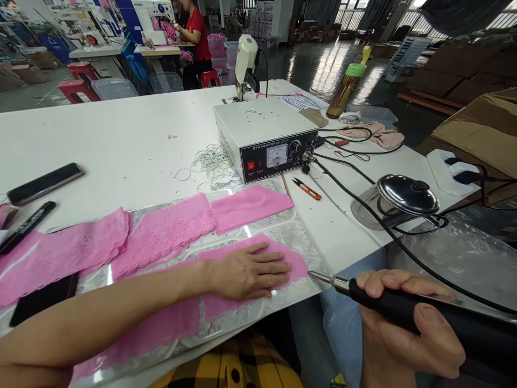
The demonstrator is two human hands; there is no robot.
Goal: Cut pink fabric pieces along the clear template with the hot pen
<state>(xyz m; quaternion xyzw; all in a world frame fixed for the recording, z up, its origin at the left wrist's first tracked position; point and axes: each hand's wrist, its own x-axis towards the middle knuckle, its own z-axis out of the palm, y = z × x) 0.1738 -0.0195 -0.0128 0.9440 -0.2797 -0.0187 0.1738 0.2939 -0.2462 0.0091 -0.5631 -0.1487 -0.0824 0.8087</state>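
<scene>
Black-handled tool (398,310): where's it sit, and how's the grip?

Nearest the camera, off the surface's (141,156) front edge. Right hand (396,345) is wrapped round the handle. Metal tip (323,277) points at the right corner of the pink panel (297,264). Touching or just short, can't tell.

Main risk there?

Slip at the tip. Handle is held out in the air with no wrist rest visible, so a wobble could nick the cloth or the mat (294,234) under it.

Other hand?

Left hand (244,272) is flat on the panel, fingers extended, pinching nothing. Fingertips face the tip. If the tool skids left, they're in line. If the palm lifts, the panel could creep; mat looks slick.

Further out?

Black cable (383,224) crosses in front of the lidded jar (407,194) on its way to the control box (264,132). Snag would jerk the tool or drag the jar. Orange snips (307,189) lie near the cable too. Loose thread (214,164) beside the box could stray onto the work.
</scene>
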